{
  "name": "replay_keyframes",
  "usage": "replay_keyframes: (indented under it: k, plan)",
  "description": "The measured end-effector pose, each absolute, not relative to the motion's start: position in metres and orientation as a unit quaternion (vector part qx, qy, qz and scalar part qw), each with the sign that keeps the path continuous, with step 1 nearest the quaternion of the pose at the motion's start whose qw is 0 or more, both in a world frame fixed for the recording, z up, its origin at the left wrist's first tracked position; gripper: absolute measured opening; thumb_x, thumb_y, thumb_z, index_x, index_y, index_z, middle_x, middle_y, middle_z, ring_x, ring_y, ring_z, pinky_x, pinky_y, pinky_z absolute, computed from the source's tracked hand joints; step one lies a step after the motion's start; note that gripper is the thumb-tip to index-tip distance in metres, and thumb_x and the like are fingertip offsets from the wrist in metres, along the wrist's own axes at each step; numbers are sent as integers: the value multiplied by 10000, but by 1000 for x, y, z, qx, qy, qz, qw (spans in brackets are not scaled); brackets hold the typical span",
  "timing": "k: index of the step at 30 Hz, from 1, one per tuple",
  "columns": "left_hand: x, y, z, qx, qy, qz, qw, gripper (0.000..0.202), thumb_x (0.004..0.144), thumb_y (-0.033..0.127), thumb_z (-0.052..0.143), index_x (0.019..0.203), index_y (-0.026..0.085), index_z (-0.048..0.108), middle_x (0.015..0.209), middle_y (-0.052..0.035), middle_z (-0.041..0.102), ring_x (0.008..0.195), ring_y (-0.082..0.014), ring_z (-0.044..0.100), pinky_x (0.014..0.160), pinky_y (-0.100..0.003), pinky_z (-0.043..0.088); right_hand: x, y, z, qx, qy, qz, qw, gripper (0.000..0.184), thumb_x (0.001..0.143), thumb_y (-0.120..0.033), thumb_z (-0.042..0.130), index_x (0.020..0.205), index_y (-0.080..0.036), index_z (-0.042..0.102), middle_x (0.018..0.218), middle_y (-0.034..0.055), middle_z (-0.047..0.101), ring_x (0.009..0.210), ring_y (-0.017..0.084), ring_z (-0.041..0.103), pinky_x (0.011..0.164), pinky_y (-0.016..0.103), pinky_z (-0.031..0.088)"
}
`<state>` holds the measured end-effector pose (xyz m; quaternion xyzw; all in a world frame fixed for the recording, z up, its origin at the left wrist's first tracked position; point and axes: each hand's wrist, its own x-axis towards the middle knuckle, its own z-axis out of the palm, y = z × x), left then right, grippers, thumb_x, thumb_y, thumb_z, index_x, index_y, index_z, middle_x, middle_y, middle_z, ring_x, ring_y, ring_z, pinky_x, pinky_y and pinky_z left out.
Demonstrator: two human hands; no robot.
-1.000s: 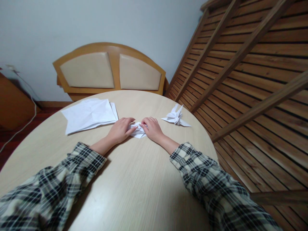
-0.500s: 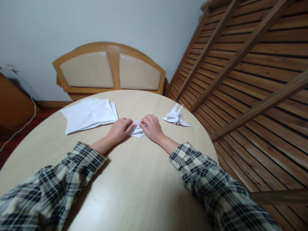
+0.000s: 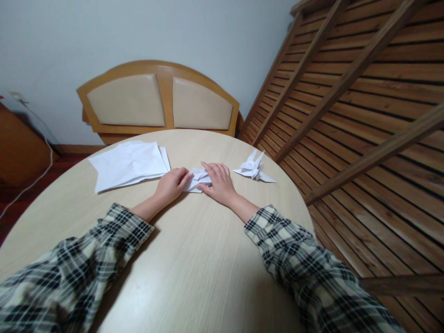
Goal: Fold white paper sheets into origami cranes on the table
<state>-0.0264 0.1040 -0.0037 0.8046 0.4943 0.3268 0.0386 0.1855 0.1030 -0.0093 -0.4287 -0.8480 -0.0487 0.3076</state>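
A small piece of folded white paper [image 3: 194,185] lies on the table between my two hands, its layers partly covered by my fingers. My left hand [image 3: 172,185] is closed on the paper's left end, thumb and index finger pinching near its upper layer. At the other end, my right hand [image 3: 219,186] grasps the paper, with the thumb along its near edge and the fingers over its far edge. To the right of that hand, apart from it, rests a folded white paper crane [image 3: 255,169].
A stack of creased white paper sheets [image 3: 130,164] lies at the left back of the round wooden table [image 3: 194,259]. Beyond stands a headboard with padded panels [image 3: 126,101]. A slatted wooden frame [image 3: 364,115] leans on the right. A white cable [image 3: 46,171] hangs at far left.
My right hand's thumb and index finger have spread apart from a pinch, and the fingers now reach over the paper. The folded paper has shifted slightly; my left hand stays almost in place.
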Motion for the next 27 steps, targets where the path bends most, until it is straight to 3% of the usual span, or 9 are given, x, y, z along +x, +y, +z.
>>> replay_keyframes:
  k: [5, 9, 18, 23, 27]
  plan:
    - [-27, 104, -5, 815, 473, 329, 53, 310, 991, 407, 421, 830, 209, 598, 693, -38, 616, 645, -183, 548, 597, -307, 386, 185, 107, -14, -455, -839, -28, 299, 727, 881, -560, 619, 1483, -217, 399, 1360, 131, 559, 1289, 296, 451, 1176, 487, 202]
    - [-27, 104, -6, 825, 464, 317, 51, 311, 988, 403, 417, 840, 206, 608, 707, -48, 616, 653, -191, 551, 610, -320, 391, 185, 108, -15, -460, -839, -10, 291, 725, 851, -591, 645, 1438, -210, 456, 1237, 120, 628, 1200, 296, 502, 1150, 483, 230]
    - [-28, 102, -6, 836, 453, 308, 30, 332, 987, 428, 434, 807, 201, 594, 674, -25, 551, 631, -176, 516, 587, -294, 365, 184, 109, -14, -457, -845, -26, 276, 506, 837, -587, 665, 1183, -221, 617, 1099, 96, 622, 1094, 285, 500, 1032, 438, 317]
    - [-27, 100, -2, 858, 420, 297, -2, 335, 974, 470, 467, 868, 202, 638, 718, -43, 592, 699, -199, 539, 636, -317, 405, 183, 106, -8, -457, -842, -28, 286, 270, 889, -477, 625, 984, -225, 609, 1031, 87, 606, 1045, 278, 488, 974, 429, 337]
    - [-26, 98, 2, 875, 379, 295, -58, 265, 970, 384, 478, 889, 215, 665, 821, -68, 678, 814, -231, 562, 740, -375, 441, 185, 103, -3, -451, -841, -29, 299, 60, 887, -265, 586, 943, -252, 602, 1025, 70, 601, 1073, 275, 469, 1029, 443, 299]
